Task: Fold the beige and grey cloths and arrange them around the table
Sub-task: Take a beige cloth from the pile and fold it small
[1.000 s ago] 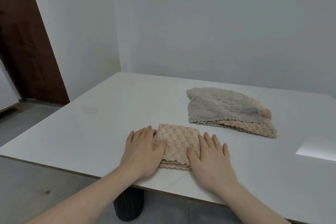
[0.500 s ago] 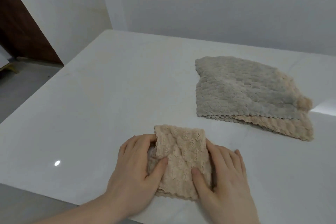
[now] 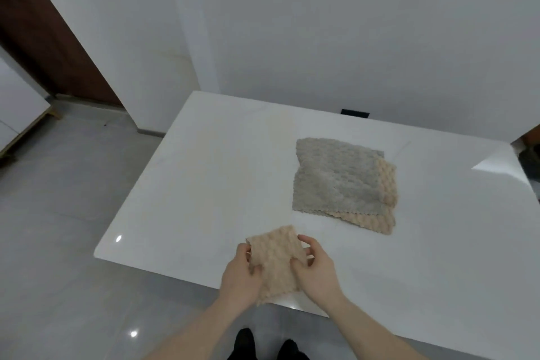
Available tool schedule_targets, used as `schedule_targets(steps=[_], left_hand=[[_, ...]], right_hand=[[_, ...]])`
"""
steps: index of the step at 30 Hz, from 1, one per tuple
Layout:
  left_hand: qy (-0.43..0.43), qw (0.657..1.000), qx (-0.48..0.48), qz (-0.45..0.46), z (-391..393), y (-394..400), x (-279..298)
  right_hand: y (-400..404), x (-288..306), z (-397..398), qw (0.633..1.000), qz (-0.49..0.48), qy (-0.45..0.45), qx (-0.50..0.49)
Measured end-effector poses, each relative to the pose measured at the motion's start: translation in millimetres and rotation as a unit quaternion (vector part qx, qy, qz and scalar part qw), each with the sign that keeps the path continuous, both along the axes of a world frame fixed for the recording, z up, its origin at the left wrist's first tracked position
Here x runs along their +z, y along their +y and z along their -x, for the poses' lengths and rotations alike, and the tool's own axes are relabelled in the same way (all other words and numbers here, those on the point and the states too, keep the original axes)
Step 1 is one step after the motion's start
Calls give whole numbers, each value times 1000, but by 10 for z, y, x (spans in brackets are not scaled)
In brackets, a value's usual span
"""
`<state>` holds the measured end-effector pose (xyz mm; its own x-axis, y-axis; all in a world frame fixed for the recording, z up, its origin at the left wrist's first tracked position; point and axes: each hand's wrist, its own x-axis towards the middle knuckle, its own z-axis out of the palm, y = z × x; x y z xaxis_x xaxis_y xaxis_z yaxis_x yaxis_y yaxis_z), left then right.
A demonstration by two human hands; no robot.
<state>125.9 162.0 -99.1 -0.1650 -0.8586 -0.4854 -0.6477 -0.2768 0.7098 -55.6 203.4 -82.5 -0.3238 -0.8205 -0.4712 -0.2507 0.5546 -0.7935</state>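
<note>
Folded beige cloth (image 3: 276, 264) sits in both my hands over the near edge of the tabletop (image 3: 210, 172). My left hand (image 3: 241, 278) grips its left side, thumb on top and the other fingers curled underneath. My right hand (image 3: 317, 270) grips its right side the same way, thumb pressed onto the bumpy fabric, fingers (image 3: 306, 241) curled round the far corner. The cloth's lower edge droops between my wrists; whether any of it touches the tabletop I cannot tell.

Further back and to the right, well apart from my hands, a grey cloth (image 3: 336, 181) lies flat on top of another beige cloth (image 3: 387, 184), whose edges peek out along the right and near sides. Below the tabletop's edge I see grey floor tiles (image 3: 58, 213) and my dark shoes (image 3: 244, 342). A white wall (image 3: 321, 23) stands behind, with a brown door (image 3: 43, 38) to the left.
</note>
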Motion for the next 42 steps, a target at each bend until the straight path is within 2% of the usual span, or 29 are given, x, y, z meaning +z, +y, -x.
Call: schedule_targets(steps=[3,7,17,22,30,36,42], left_hand=[[15,1000,12,20,-125,39,399],[37,998,56,19,-240,-67,674],[109,983,147,12,-765,-602,879],[113,986,120,8,-1256,-1124,868],[41,999,27,23,-2098,-1938,940],[20,999,-17,42,-2183,-2274,956],[5,999,-4,51,-2190,-2493,972]], right_hand=[[104,325,42,999,13,4,45],[-33,527,-39,998,32,-8,50],[-622,717,-568,998,45,-18,41],[-1033,744,-1063,999,52,-7,3],[-1511,771,-1944,997,48,8,-54],[-1653,798,-2095,995,44,10,-90],[-1884,821,-2079,995,46,-5,-84]])
